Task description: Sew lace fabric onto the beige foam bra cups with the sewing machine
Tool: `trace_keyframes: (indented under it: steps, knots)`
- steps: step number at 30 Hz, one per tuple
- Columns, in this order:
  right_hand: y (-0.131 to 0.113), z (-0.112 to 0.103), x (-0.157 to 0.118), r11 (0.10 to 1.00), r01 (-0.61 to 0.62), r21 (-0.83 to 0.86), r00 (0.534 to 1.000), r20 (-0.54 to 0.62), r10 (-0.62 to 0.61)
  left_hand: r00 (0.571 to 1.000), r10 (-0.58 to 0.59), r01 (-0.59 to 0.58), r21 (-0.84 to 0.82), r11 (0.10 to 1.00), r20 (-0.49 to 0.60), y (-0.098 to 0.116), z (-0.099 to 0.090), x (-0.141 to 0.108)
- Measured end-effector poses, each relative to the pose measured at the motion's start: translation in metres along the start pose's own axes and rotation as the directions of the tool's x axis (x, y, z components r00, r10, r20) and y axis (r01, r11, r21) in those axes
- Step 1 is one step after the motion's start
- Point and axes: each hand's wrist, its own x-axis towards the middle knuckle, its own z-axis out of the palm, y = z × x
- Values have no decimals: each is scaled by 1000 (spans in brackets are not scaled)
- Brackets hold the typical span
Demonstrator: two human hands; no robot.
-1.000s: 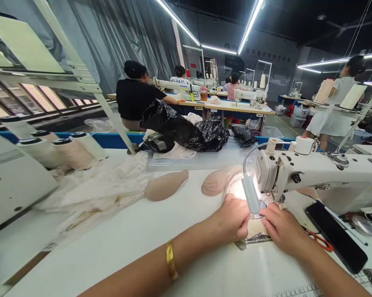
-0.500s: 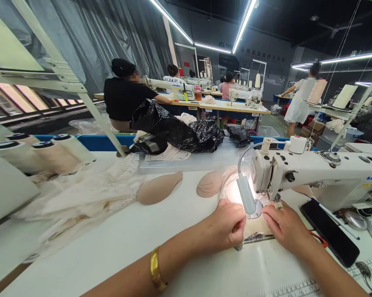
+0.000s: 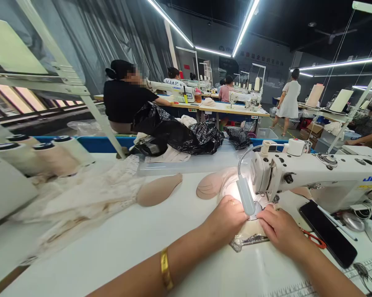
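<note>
Pale fabric [image 3: 231, 187] lies under the lit lamp [image 3: 245, 194], beside the needle area of a white sewing machine [image 3: 312, 169]. My left hand [image 3: 227, 218] is closed at the fabric's near edge, left of the needle; its fingertips are partly behind the lamp. Close to the needle on the right, my right hand [image 3: 280, 229] has its fingers bent together at the machine plate. What its fingertips pinch is too small to make out. Two beige moulded cups, one [image 3: 159, 190] further left and one [image 3: 209, 185] touching the fabric, rest on the table.
Lace fabric [image 3: 89, 194] and thread cones [image 3: 60, 156] lie at the left. Right of my right hand are orange-handled scissors [image 3: 317, 240], a black phone [image 3: 328, 233] and a ruler [image 3: 300, 288]. Behind the table sit black plastic bags [image 3: 186, 132] and a person in black [image 3: 124, 99].
My left hand has moved right and slightly forward, closer to my right hand, which shifted slightly left. The standing person in white has moved farther away. An arm has appeared at the right edge.
</note>
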Motion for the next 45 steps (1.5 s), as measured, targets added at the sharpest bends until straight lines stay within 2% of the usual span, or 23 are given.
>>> trace_keyframes:
  steps: [7, 10, 13, 16, 19, 21, 23, 24, 27, 30, 35, 37, 41, 45]
  knots:
    - [-5, 4, 6, 988, 5, -156, 999, -37, -11, 988, 8, -27, -123, 992, -153, -4, -14, 6]
    - [-6, -2, 10, 971, 19, -237, 999, -45, -30, 946, 100, -122, -53, 991, -309, -19, -4, 1]
    - [-8, -15, 3, 969, -25, -247, 998, -70, 8, 936, 57, -64, -9, 998, -346, -35, 13, -4]
    - [-8, -26, -21, 963, -159, -218, 981, -141, 130, 949, -6, 17, 32, 999, -314, -40, 24, -9]
    - [8, -23, -62, 923, -268, -276, 951, -231, 207, 975, -98, 113, 63, 992, -200, -30, 22, -12]
    - [29, -15, -89, 886, -269, -379, 945, -281, 167, 983, -156, 165, 87, 982, -98, -20, 15, -11]
    - [53, -5, -109, 888, -179, -423, 954, -296, 51, 985, -173, 171, 105, 980, 6, -10, 7, -9]
    - [63, -1, -115, 894, -106, -435, 957, -287, -27, 983, -183, 178, 114, 977, 32, -7, 4, -7]
    - [79, 8, -119, 903, -50, -426, 926, -359, -118, 974, -218, 207, 154, 966, 63, 0, -1, -5]
    - [69, 12, -108, 949, -35, -314, 920, -381, -91, 971, -227, 212, 170, 962, 74, 2, -1, -7]
    - [24, 14, -79, 980, -195, -30, 938, -298, 178, 975, -206, 194, 125, 973, 88, -2, -1, -9]
    - [8, 12, -66, 972, -235, 27, 945, -227, 235, 974, -203, 191, 114, 975, 98, -3, -3, -8]
    - [-13, 7, -48, 974, -206, 96, 975, -70, 213, 970, -209, 191, 146, 971, 121, 3, -11, -6]
    - [-21, 7, -40, 981, -159, 110, 983, -71, 168, 963, -197, 165, 179, 970, 182, 13, -20, -16]
